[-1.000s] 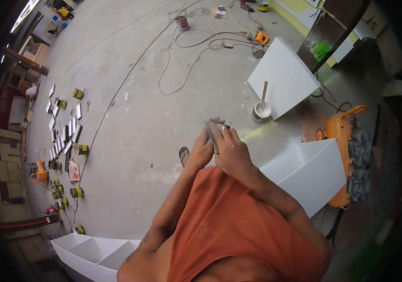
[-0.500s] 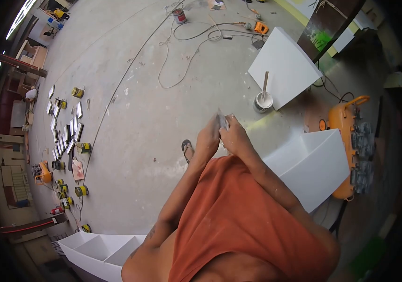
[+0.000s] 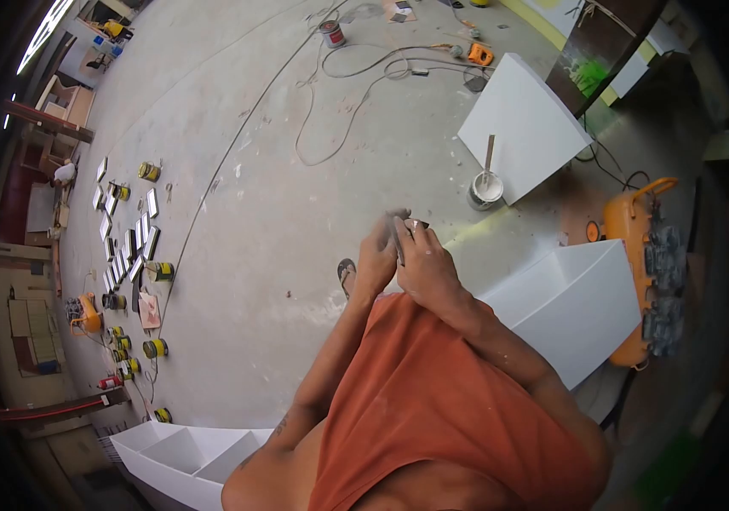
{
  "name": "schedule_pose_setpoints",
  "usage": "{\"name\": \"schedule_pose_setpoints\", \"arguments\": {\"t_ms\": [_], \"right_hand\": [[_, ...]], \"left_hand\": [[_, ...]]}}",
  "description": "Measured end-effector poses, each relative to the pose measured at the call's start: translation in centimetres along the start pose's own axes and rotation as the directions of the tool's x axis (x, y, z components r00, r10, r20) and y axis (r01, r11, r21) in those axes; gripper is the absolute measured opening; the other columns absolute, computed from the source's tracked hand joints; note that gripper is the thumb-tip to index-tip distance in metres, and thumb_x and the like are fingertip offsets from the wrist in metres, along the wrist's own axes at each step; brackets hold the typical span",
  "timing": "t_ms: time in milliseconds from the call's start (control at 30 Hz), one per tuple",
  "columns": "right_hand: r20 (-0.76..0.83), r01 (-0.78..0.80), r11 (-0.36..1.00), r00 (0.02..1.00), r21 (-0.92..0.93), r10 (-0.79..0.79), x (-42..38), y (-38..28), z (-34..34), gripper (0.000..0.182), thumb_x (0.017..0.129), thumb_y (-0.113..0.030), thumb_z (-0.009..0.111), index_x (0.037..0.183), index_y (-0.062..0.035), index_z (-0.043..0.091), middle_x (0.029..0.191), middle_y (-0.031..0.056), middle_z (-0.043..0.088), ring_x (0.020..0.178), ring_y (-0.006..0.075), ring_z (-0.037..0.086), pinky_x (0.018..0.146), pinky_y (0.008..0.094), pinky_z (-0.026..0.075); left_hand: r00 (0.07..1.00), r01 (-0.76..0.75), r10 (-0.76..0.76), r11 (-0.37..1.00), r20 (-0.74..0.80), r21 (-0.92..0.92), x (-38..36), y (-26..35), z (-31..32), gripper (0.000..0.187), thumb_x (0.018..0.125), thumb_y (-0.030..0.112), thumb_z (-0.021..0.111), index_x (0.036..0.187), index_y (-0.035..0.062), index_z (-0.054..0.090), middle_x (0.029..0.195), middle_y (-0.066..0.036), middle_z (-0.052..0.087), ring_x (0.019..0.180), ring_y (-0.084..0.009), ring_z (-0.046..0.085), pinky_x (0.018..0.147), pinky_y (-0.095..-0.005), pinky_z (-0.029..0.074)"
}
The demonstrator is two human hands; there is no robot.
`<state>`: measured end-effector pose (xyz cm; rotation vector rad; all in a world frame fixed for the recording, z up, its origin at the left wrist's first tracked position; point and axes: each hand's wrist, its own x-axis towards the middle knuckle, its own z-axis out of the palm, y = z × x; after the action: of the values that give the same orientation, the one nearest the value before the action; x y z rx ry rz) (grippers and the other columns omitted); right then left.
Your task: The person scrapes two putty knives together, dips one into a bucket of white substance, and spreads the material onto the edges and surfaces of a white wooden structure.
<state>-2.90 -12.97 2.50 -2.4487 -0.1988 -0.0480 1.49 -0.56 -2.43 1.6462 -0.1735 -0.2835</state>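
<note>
My left hand [image 3: 375, 262] and my right hand [image 3: 424, 260] are together in front of my orange shirt, fingers closed. Between them is a small, thin dark grey piece [image 3: 398, 241] that looks like folded sandpaper; my fingers cover most of it. Its upper end is blurred. Beyond my right hand, an open can of white paste [image 3: 486, 189] stands on the floor with a stick [image 3: 490, 153] upright in it. The can touches or nearly touches a white angular panel or box [image 3: 525, 128].
Right of me are a white open box [image 3: 582, 315] and an orange air compressor [image 3: 628, 221]. A white compartmented unit [image 3: 181, 451] lies behind at left. Several cans [image 3: 156, 347] and small white-faced blocks [image 3: 152, 203] dot the left floor. Hoses [image 3: 356, 119] loop ahead.
The grey piece stood up pale between my fingers; now it is darker and more covered. My right hand's fingers have closed further over it. The view has shifted slightly.
</note>
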Motion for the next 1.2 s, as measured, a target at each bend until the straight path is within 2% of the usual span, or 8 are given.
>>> {"name": "schedule_pose_setpoints", "arguments": {"t_ms": [200, 333, 400, 533, 600, 900, 1067, 1200], "right_hand": [[-0.020, -0.046, 0.998, 0.999, 0.030, 0.047, -0.3, 0.8, 1.2, 0.058, 0.086, -0.011, 0.058, 0.139, 0.0077, 0.043, 0.124, 0.0266, 0.053, 0.104, 0.0437, 0.059, 0.089, 0.0476, 0.054], [-0.013, -0.102, 0.991, 0.995, 0.083, 0.104, 0.5, 1.1, 0.8, 0.055, 0.086, -0.010, 0.056, 0.137, 0.0074, 0.046, 0.124, 0.0264, 0.053, 0.108, 0.0438, 0.059, 0.090, 0.0487, 0.053], [0.192, -0.396, 0.883, 0.915, 0.252, 0.355, 1.2, 1.0, -0.2, 0.052, 0.086, -0.009, 0.055, 0.135, 0.0068, 0.049, 0.124, 0.0268, 0.054, 0.112, 0.0431, 0.058, 0.093, 0.0489, 0.052], [0.055, -0.255, 0.938, 0.967, 0.234, 0.250, 0.3, 3.1, 0.8, 0.050, 0.086, -0.009, 0.055, 0.134, 0.0061, 0.051, 0.124, 0.0269, 0.055, 0.115, 0.0414, 0.058, 0.093, 0.0480, 0.052], [-0.087, 0.057, 0.992, 0.995, 0.114, -0.047, -0.5, 3.5, 0.9, 0.052, 0.085, -0.009, 0.056, 0.135, 0.0060, 0.050, 0.124, 0.0273, 0.055, 0.116, 0.0415, 0.057, 0.093, 0.0466, 0.053], [-0.122, 0.016, 0.995, 0.993, 0.093, -0.005, -0.5, 1.9, 0.7, 0.053, 0.085, -0.006, 0.055, 0.135, 0.0066, 0.048, 0.119, 0.0265, 0.056, 0.109, 0.0425, 0.058, 0.092, 0.0466, 0.052], [-0.020, -0.248, 0.956, 0.967, 0.158, 0.254, 0.4, 4.6, 1.2, 0.049, 0.087, -0.009, 0.053, 0.134, 0.0056, 0.049, 0.122, 0.0250, 0.053, 0.112, 0.0422, 0.056, 0.094, 0.0484, 0.050], [-0.121, -0.071, 0.993, 0.989, 0.092, 0.082, -0.5, 4.3, 0.6, 0.054, 0.086, -0.008, 0.057, 0.138, 0.0010, 0.047, 0.127, 0.0199, 0.053, 0.114, 0.0392, 0.055, 0.093, 0.0462, 0.052]], "left_hand": [[0.998, 0.000, 0.000, 1.000, -0.061, 0.002, -0.5, -0.2, 0.8, 0.038, 0.096, 0.011, 0.061, 0.132, 0.0011, 0.057, 0.125, -0.013, 0.066, 0.110, -0.0192, 0.063, 0.094, -0.0320, 0.050], [0.998, 0.011, -0.008, 0.999, -0.065, 0.047, -0.6, -0.6, 1.2, 0.035, 0.098, 0.005, 0.049, 0.132, 0.0007, 0.057, 0.120, -0.016, 0.068, 0.109, -0.0231, 0.064, 0.094, -0.0326, 0.050], [0.997, 0.060, -0.047, 0.963, -0.055, 0.262, -0.9, -0.6, 1.6, 0.036, 0.098, 0.007, 0.051, 0.133, -0.0011, 0.055, 0.121, -0.018, 0.067, 0.109, -0.0250, 0.065, 0.093, -0.0331, 0.050], [0.996, -0.024, 0.046, 0.957, -0.072, 0.288, 0.1, -3.2, 1.7, 0.037, 0.098, 0.010, 0.053, 0.132, -0.0030, 0.054, 0.121, -0.019, 0.067, 0.109, -0.0270, 0.066, 0.093, -0.0340, 0.050], [0.999, -0.042, 0.041, 0.994, 0.011, 0.105, 0.4, -2.4, 1.0, 0.038, 0.098, 0.011, 0.053, 0.132, -0.0042, 0.054, 0.120, -0.021, 0.067, 0.108, -0.0272, 0.067, 0.093, -0.0350, 0.050], [0.992, -0.054, 0.065, 0.993, -0.107, 0.104, -0.3, 0.6, 1.5, 0.032, 0.095, 0.008, 0.054, 0.125, -0.0019, 0.060, 0.113, -0.019, 0.070, 0.103, -0.0276, 0.069, 0.088, -0.0346, 0.053], [0.994, -0.105, 0.097, 0.850, 0.043, 0.516, -1.7, -0.2, 2.7, 0.038, 0.096, 0.006, 0.047, 0.133, 0.0042, 0.056, 0.107, -0.026, 0.067, 0.096, -0.0465, 0.063, 0.081, -0.0494, 0.051], [0.970, 0.243, -0.244, 0.952, -0.015, 0.186, -1.4, 1.2, 1.7, 0.033, 0.101, 0.011, 0.051, 0.132, 0.0026, 0.058, 0.108, -0.018, 0.072, 0.093, -0.0221, 0.071, 0.081, -0.0331, 0.055]]}}
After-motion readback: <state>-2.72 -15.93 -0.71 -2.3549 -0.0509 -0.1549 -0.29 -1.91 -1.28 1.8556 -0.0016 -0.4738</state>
